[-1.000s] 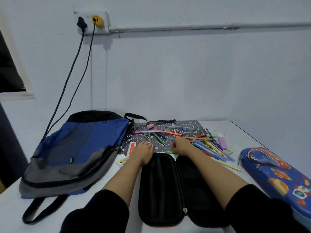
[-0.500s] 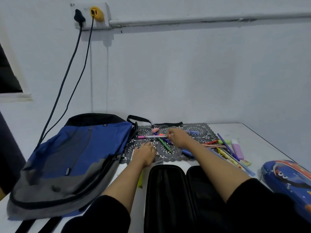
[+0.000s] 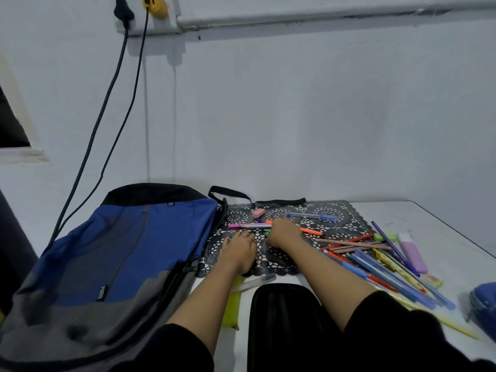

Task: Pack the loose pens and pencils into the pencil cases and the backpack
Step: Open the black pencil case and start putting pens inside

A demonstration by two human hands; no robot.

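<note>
Backpack point(image 3: 150, 237) w/ Puma tag point(image 3: 102, 292); L hand point(image 3: 239, 251) flat on mat point(image 3: 332, 218).

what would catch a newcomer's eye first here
The big blue and grey backpack lies flat on the left of the table. A bright heap of pens and pencils spills off the black lace mat to the right. Between them the left hand and right hand sit on the mat, beyond the open black pencil case.
</note>
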